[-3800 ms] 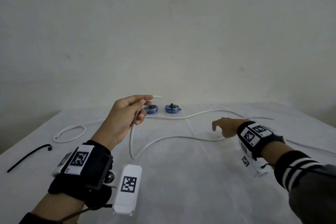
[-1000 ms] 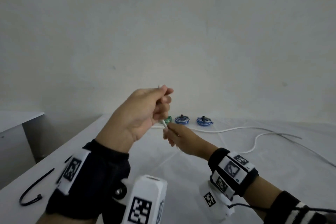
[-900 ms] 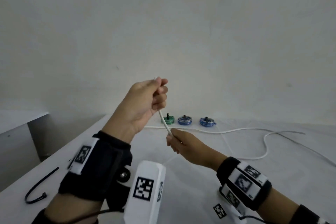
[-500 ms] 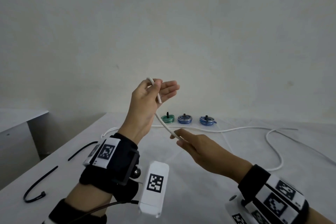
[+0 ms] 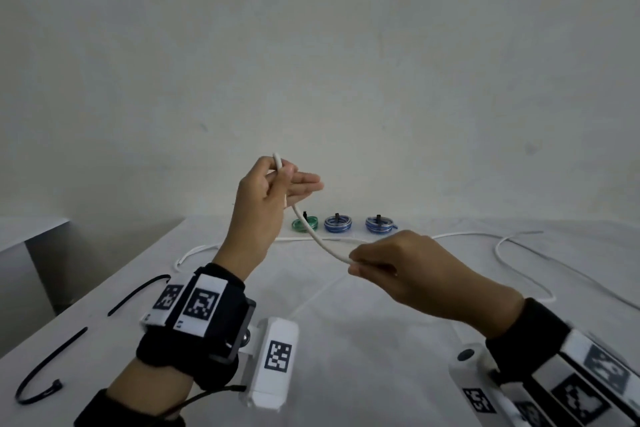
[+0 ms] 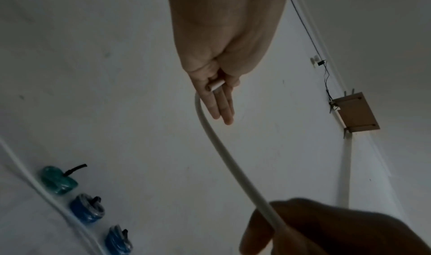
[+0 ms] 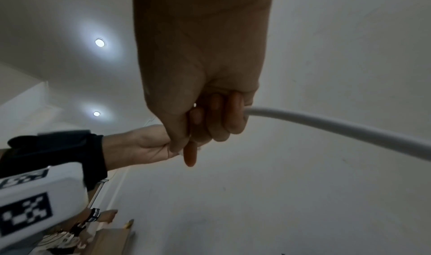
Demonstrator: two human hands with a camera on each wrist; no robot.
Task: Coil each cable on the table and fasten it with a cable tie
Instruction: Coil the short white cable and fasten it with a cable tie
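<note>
Pinching white cable (image 5: 313,233) end: raised left hand (image 5: 264,199); right hand (image 5: 398,262) clenching it lower.

Left hand (image 5: 266,198) raised at frame centre, thumb pinching the white cable (image 5: 313,236) end, fingers extended. Right hand (image 5: 408,267) lower right, curled around it.

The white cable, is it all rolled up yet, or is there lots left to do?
Not yet. Three small coils at the back of the table already look tied. The left hand pinches the white cable near its end, the right hand grips it lower down, and no loop is formed. Most of it lies loose on the table, and black cable ties wait unused.
</note>
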